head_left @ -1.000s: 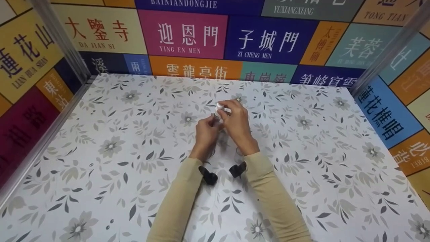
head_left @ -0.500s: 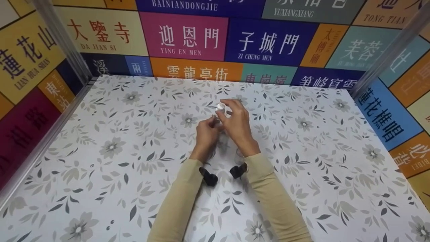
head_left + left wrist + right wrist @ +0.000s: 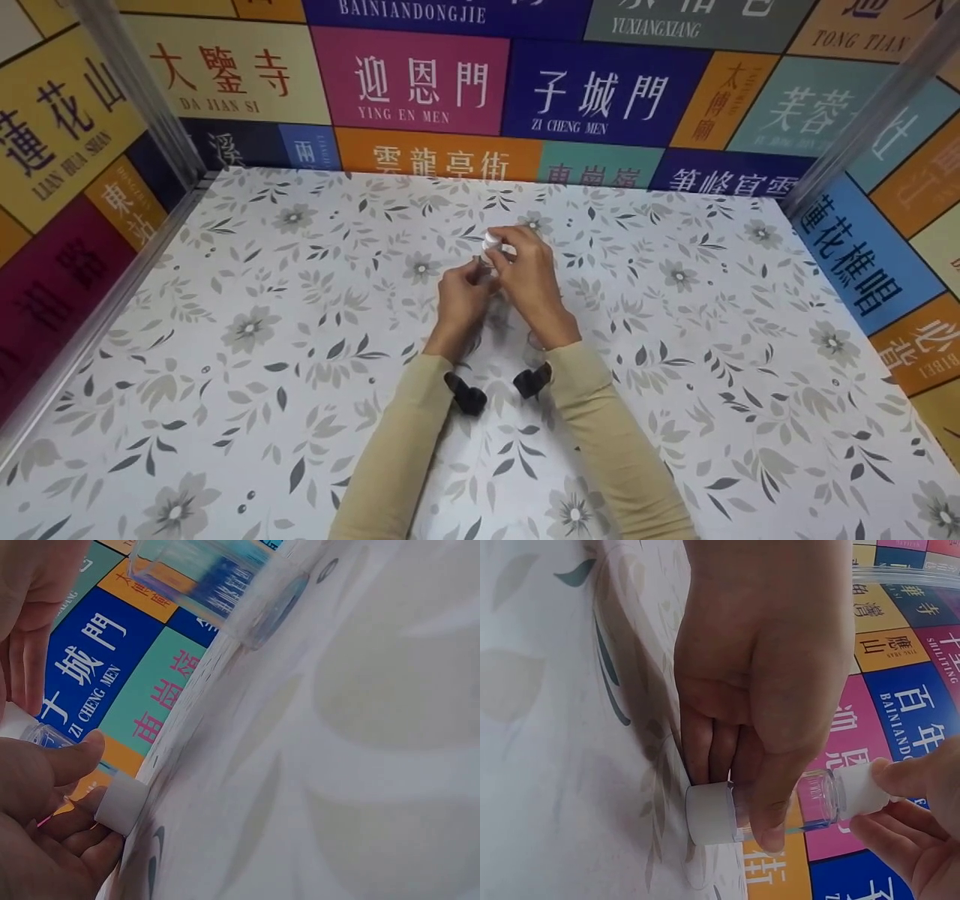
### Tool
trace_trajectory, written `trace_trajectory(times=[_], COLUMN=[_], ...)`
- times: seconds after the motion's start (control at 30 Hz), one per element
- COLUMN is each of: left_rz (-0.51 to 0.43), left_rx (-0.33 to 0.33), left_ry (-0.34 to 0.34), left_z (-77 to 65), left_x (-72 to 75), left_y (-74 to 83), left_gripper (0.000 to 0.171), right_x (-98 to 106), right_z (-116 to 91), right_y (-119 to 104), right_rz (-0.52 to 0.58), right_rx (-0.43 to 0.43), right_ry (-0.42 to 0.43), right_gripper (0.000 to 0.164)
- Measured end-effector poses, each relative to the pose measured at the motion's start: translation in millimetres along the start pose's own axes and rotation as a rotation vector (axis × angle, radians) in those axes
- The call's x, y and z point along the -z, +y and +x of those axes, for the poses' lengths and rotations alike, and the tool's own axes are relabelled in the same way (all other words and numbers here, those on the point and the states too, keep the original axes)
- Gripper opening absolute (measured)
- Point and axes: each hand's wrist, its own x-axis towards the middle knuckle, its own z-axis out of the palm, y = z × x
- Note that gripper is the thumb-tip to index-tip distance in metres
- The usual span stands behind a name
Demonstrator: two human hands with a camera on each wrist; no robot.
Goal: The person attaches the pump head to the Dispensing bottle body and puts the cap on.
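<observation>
A small clear bottle with a white base and a white cap stands upright over the table. My left hand grips its lower part; in the right wrist view that hand's thumb lies across the clear body. The white base is right at the tabletop. My right hand pinches the cap at the upper end between thumb and index finger. In the left wrist view my left fingers partly hide the bottle.
A clear container stands on the table near my right wrist, faint in the head view. The table wears a leaf-and-flower cover. Colourful lettered panels wall it at the back and sides, with clear posts at the corners.
Half a second ago my right index finger stood raised off the cap; now finger and thumb are closed around it again. My left hand has stayed in place on the bottle.
</observation>
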Motion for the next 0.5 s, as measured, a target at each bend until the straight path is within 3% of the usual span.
trace_trajectory(times=[0.3, 0.5], left_rz=[-0.017, -0.006], left_rx=[-0.01, -0.033], left_ry=[-0.007, 0.003], left_z=[-1.9, -2.4], left_x=[0.2, 0.9], left_y=[-0.6, -0.3], left_gripper=[0.017, 0.022], right_x=[1.0, 1.1], right_z=[0.1, 0.8], right_y=[0.3, 0.6], right_rz=[-0.017, -0.015], right_rx=[-0.003, -0.014], right_ry=[0.0, -0.054], right_gripper=[0.034, 0.032])
